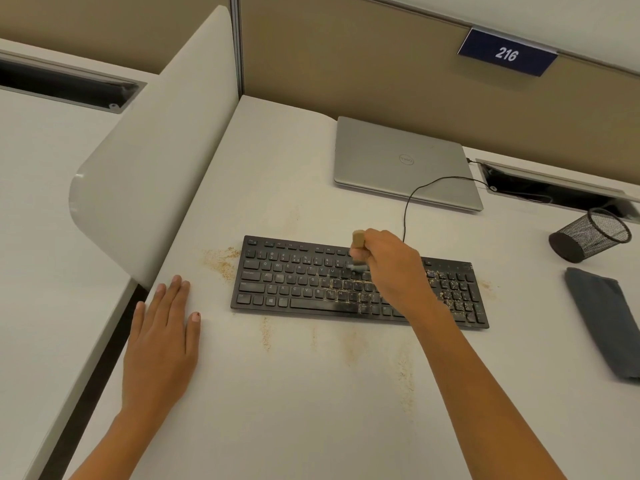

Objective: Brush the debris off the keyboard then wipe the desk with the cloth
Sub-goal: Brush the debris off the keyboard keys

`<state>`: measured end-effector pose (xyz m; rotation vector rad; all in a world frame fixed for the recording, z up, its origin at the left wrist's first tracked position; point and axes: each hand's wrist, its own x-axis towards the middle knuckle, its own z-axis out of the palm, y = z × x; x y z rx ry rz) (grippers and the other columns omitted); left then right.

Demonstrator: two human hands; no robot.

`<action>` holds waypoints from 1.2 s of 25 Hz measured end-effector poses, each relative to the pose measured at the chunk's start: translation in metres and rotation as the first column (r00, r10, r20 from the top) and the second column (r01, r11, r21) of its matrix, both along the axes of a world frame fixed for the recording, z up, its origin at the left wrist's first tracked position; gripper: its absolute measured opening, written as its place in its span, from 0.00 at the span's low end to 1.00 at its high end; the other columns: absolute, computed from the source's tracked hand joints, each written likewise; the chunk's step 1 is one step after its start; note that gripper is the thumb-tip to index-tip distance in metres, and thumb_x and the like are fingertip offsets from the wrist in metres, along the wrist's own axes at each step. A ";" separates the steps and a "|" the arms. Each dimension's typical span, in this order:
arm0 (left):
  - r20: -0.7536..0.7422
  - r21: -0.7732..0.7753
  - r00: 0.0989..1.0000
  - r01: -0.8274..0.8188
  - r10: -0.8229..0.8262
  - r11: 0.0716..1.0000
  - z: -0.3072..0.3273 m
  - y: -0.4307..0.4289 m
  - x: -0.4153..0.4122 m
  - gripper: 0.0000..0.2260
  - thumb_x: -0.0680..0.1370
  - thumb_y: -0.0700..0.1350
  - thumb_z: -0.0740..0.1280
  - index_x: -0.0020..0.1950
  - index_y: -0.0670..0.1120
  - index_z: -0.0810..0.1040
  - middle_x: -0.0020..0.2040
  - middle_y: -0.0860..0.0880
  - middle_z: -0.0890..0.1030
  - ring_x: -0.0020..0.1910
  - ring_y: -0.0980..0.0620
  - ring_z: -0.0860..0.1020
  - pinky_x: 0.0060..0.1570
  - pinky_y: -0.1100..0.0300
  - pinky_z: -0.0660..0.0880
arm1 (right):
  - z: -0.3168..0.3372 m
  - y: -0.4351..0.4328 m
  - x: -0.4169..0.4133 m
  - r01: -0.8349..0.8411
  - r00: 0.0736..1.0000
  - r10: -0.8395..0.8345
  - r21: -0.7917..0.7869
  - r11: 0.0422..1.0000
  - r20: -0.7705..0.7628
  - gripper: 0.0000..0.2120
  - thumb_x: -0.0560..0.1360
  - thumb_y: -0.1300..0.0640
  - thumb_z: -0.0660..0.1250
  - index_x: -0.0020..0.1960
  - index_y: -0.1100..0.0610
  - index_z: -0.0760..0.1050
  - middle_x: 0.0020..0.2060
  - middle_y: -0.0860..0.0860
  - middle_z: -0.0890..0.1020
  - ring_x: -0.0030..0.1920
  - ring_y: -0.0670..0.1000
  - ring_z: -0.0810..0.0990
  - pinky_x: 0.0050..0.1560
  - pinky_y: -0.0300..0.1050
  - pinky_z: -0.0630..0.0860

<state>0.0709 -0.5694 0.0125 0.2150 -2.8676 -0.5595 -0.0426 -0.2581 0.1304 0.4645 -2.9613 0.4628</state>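
Observation:
A black keyboard lies across the middle of the white desk. Tan crumbs cover its right half and number pad. My right hand grips a brush with a wooden handle, its bristles down on the upper middle keys. More debris lies on the desk left of the keyboard and in faint streaks in front of it. My left hand rests flat on the desk near the left edge, fingers straight. A folded grey cloth lies at the right edge.
A shut silver laptop sits behind the keyboard, with a black cable running to a desk opening. A black mesh pen cup lies on its side at the right. A white divider panel stands along the left.

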 end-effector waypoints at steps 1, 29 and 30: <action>-0.002 0.002 1.000 0.002 -0.002 1.000 0.000 0.000 0.000 0.28 0.82 0.54 0.47 0.78 0.41 0.62 0.78 0.45 0.64 0.78 0.48 0.58 0.78 0.49 0.49 | 0.000 0.004 -0.002 -0.009 1.000 0.013 0.105 0.994 -0.028 0.07 0.80 0.59 0.59 0.49 0.57 0.75 0.41 0.48 0.79 0.42 0.50 0.74 0.36 0.46 0.71; -0.007 0.004 1.000 -0.001 0.001 1.000 0.003 0.000 0.000 0.28 0.82 0.54 0.47 0.78 0.41 0.62 0.78 0.45 0.64 0.78 0.49 0.57 0.78 0.51 0.47 | 0.001 0.029 -0.012 0.257 0.965 -0.256 0.001 0.966 -0.047 0.05 0.80 0.58 0.62 0.52 0.58 0.76 0.44 0.49 0.79 0.43 0.50 0.72 0.38 0.43 0.65; -0.009 0.006 1.000 -0.002 0.002 1.000 0.003 0.000 0.000 0.28 0.82 0.54 0.47 0.78 0.41 0.62 0.78 0.45 0.64 0.78 0.49 0.57 0.78 0.52 0.46 | -0.001 0.027 -0.010 0.287 0.956 -0.291 -0.116 0.951 -0.024 0.06 0.81 0.57 0.61 0.50 0.57 0.75 0.42 0.48 0.78 0.42 0.49 0.72 0.37 0.42 0.64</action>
